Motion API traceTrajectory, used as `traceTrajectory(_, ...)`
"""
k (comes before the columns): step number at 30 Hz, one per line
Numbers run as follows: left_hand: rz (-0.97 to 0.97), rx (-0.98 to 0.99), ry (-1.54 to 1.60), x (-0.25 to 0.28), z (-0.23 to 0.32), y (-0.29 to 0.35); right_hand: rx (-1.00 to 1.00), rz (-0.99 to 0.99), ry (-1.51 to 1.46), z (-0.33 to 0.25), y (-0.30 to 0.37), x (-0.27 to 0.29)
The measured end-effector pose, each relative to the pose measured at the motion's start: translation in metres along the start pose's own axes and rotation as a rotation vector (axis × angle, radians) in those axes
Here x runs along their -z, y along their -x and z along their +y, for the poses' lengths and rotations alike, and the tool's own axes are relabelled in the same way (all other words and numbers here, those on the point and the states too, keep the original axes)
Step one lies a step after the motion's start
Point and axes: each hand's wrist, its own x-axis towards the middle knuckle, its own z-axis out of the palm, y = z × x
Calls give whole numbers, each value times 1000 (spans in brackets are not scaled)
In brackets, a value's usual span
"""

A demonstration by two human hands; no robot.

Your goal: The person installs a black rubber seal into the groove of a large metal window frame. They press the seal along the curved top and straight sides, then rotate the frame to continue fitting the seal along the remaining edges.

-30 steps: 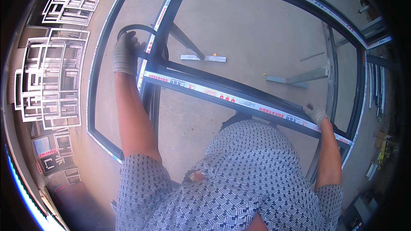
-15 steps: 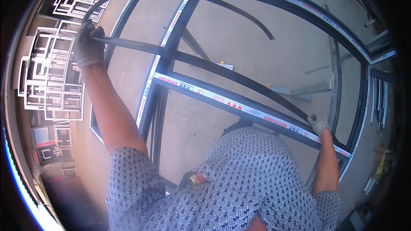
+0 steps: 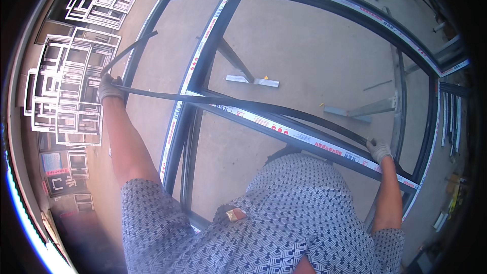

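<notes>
A long dark flexible strip (image 3: pixel 276 109) runs from hand to hand across a large dark window frame (image 3: pixel 324 1). My left hand (image 3: pixel 110 87), in a pale work glove, is closed round the strip out past the frame's left side. Beyond that hand the strip's free end (image 3: pixel 137 45) sticks up and to the right. At the right, my gloved right hand (image 3: pixel 379 150) grips the strip close to the frame's near bar (image 3: pixel 289 131). White printed film covers that bar. Between my hands the strip sags a little and passes over the frame's divider.
Several pale, finished frames (image 3: pixel 76 86) lean along the left wall. Grey metal stand legs (image 3: pixel 252 81) show through the frame's openings. Lengths of profile (image 3: pixel 449 122) lie at the right. An adjoining frame section (image 3: pixel 456 63) juts out at the far right.
My left hand has come down and slightly right. The strip's free part, which arched across the far openings, now shows only as a short end beside that hand. My right hand stays almost still.
</notes>
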Motion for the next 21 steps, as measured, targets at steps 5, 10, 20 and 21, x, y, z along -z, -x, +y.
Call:
traceTrajectory(5, 117, 99, -58, 21, -40, 18, 94, 85, -179, -1, -11, -18)
traceTrajectory(10, 119, 336, -345, -15, -90, 66, 64, 135, -233, -7, 14, 6)
traceTrajectory(20, -420, -431, -991, -115, -219, 189, 80, 107, -298, -17, 21, 24)
traceTrajectory(21, -536, -569, -1015, -126, -236, 212, 81, 107, -310, -22, 23, 31)
